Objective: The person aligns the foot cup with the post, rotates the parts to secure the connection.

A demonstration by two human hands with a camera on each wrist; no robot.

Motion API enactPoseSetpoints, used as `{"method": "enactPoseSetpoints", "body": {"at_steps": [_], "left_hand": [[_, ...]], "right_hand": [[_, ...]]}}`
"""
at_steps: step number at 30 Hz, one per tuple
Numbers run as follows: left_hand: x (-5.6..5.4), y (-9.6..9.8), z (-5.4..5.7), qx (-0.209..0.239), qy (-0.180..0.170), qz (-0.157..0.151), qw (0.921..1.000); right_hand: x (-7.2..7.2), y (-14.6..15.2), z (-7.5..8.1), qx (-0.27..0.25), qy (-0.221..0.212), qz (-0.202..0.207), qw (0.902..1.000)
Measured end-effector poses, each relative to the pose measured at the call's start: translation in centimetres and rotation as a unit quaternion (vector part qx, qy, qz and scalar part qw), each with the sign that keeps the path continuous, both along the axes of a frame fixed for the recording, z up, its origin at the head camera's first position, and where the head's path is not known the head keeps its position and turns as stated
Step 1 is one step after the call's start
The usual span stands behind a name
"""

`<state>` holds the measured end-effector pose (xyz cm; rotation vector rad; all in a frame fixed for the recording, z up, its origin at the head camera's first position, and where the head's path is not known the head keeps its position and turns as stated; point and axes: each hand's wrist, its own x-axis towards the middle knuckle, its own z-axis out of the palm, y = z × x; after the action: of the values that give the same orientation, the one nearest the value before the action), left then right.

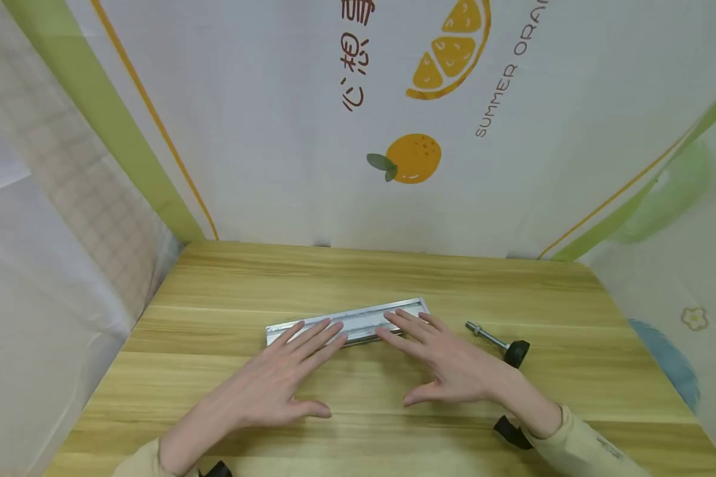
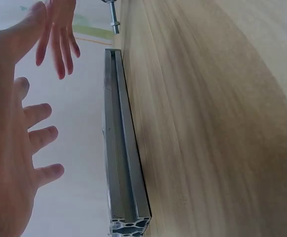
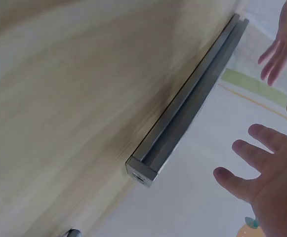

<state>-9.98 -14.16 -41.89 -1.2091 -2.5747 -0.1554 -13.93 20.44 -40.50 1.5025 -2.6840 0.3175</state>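
A slotted aluminium profile bar [image 1: 360,322] lies slightly slanted on the wooden table; its hollow end [image 2: 129,226] shows in the left wrist view, and its other, flat end [image 3: 141,173] in the right wrist view. Over its left part hovers my left hand [image 1: 283,377], fingers spread and holding nothing. My right hand [image 1: 453,364] is held likewise above the right part, palm down and fingers apart. Both wrist views show a gap between the hands and the bar. To the right of my right hand lies a threaded bolt with a nut [image 1: 488,336] and a black foot [image 1: 516,354].
The wooden table [image 1: 244,278] ends at a white curtain [image 1: 274,132] printed with oranges. More cloth hangs along the left [image 1: 48,265] and right sides. Black wrist straps [image 1: 511,434] sit by the sleeves.
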Motion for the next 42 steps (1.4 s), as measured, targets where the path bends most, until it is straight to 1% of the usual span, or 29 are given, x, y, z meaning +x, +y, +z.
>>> {"method": "enactPoseSetpoints", "body": {"at_steps": [6, 10, 14, 16, 18, 21, 25, 33, 37, 42], "left_hand": [[-0.5, 0.0, -0.2, 0.010, -0.014, 0.019, 0.9997], [-0.9, 0.1, -0.2, 0.013, -0.016, 0.024, 0.9995], [-1.5, 0.3, -0.5, 0.016, -0.017, 0.035, 0.9991], [-1.8, 0.3, -0.6, 0.019, -0.026, 0.045, 0.9985], [-2.2, 0.3, -0.7, 0.020, -0.035, 0.055, 0.9977], [-2.5, 0.3, -0.8, 0.019, -0.050, 0.069, 0.9962], [-2.9, 0.2, -1.1, 0.016, -0.057, 0.080, 0.9951], [-3.6, -0.1, -1.8, 0.014, -0.082, 0.106, 0.9908], [-3.9, -0.1, -2.1, 0.014, -0.085, 0.116, 0.9896], [-4.3, 0.0, -2.3, 0.020, -0.081, 0.120, 0.9892]], "right_hand": [[-1.6, -0.2, 0.0, -0.018, -0.018, -0.022, 0.9994], [-2.7, -0.1, -0.2, -0.027, -0.050, -0.049, 0.9972], [-3.8, 0.2, -0.9, -0.029, -0.087, -0.085, 0.9922], [-4.3, 0.4, -1.2, -0.031, -0.095, -0.099, 0.9901], [-4.7, 0.5, -1.5, -0.032, -0.094, -0.105, 0.9895], [-5.0, 0.6, -1.7, -0.038, -0.096, -0.110, 0.9886], [-5.5, 0.8, -2.0, -0.037, -0.108, -0.122, 0.9860], [-6.0, 1.1, -2.2, -0.026, -0.124, -0.144, 0.9814], [-6.2, 1.2, -2.3, -0.023, -0.143, -0.155, 0.9773], [-6.7, 1.3, -2.6, -0.010, -0.153, -0.169, 0.9737]]}}
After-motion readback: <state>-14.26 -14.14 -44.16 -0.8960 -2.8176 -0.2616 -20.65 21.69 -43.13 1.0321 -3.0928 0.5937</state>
